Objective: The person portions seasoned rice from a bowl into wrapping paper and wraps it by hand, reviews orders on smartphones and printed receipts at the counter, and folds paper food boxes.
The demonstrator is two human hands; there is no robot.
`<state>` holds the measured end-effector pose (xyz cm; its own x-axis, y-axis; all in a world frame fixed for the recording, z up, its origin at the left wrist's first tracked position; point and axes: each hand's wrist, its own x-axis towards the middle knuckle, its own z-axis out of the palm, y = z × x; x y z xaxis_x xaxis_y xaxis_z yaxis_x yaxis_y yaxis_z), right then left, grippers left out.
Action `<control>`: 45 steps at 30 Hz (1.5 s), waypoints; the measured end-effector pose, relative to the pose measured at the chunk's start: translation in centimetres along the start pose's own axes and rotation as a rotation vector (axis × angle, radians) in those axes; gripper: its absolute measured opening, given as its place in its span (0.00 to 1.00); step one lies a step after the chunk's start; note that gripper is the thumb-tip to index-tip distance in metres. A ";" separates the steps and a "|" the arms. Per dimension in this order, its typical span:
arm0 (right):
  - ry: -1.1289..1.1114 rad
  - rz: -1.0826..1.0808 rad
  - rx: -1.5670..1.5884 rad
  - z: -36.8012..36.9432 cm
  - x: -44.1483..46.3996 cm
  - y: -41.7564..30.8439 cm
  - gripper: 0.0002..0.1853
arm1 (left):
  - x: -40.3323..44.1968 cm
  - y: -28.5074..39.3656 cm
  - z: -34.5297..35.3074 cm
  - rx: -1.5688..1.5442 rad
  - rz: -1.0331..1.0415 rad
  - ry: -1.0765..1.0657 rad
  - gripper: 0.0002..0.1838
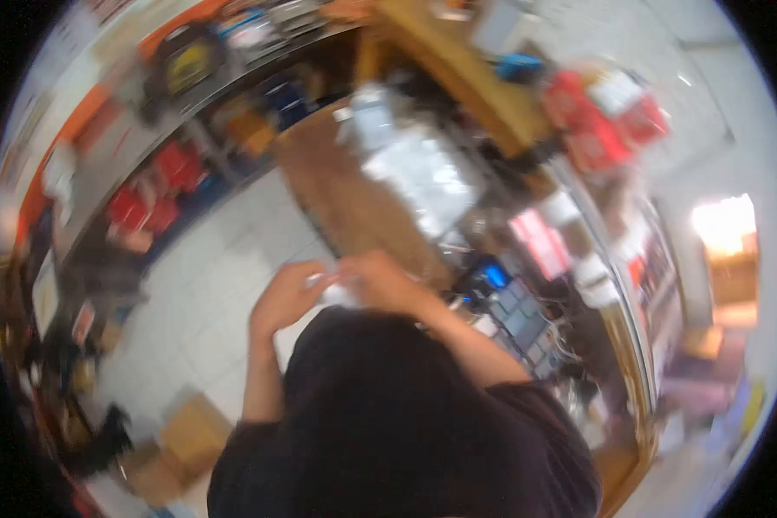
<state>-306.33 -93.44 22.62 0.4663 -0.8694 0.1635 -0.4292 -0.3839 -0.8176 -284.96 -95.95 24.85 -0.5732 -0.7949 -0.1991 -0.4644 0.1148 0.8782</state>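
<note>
In front of my chest, my left hand (292, 293) and my right hand (382, 281) come close together with their fingers bent inward. A small, thin white piece (334, 291), perhaps plastic or paper, shows between them. Both hands seem to pinch it, though motion blur smears the fingertips and its kind cannot be made out. Just beyond my hands lies the brown tabletop (345, 190), with a shiny silvery-white plastic package (427, 177) on it.
A device with a blue-lit screen (495, 276) and a tray of small compartments (522, 315) sit right of me. Red-wrapped goods (604, 116) lie on the counter at upper right. Shelves (181, 125) line the left; cardboard boxes (194, 427) stand on the tiled floor (224, 259).
</note>
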 end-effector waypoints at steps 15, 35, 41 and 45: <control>0.156 0.363 -0.222 -7.8 -8.4 -4.7 0.12 | 4.7 -0.2 -1.9 0.142 0.030 0.093 0.23; 0.703 0.594 -0.299 -24.9 -23.9 -2.6 0.15 | 16.2 8.3 14.4 0.025 0.516 -0.168 0.11; 1.035 0.523 -0.804 -27.3 -21.5 1.3 0.12 | 16.3 10.6 20.9 -0.011 0.474 -0.286 0.15; 0.898 0.694 -0.923 -26.3 -20.8 2.5 0.09 | 15.4 11.1 22.6 -0.028 0.363 -0.405 0.16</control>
<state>-337.44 -84.47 31.66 -0.5170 -0.7239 0.4568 -0.8558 0.4256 -0.2941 -314.22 -93.48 21.69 -0.9101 -0.4135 -0.0271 -0.1726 0.3189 0.9319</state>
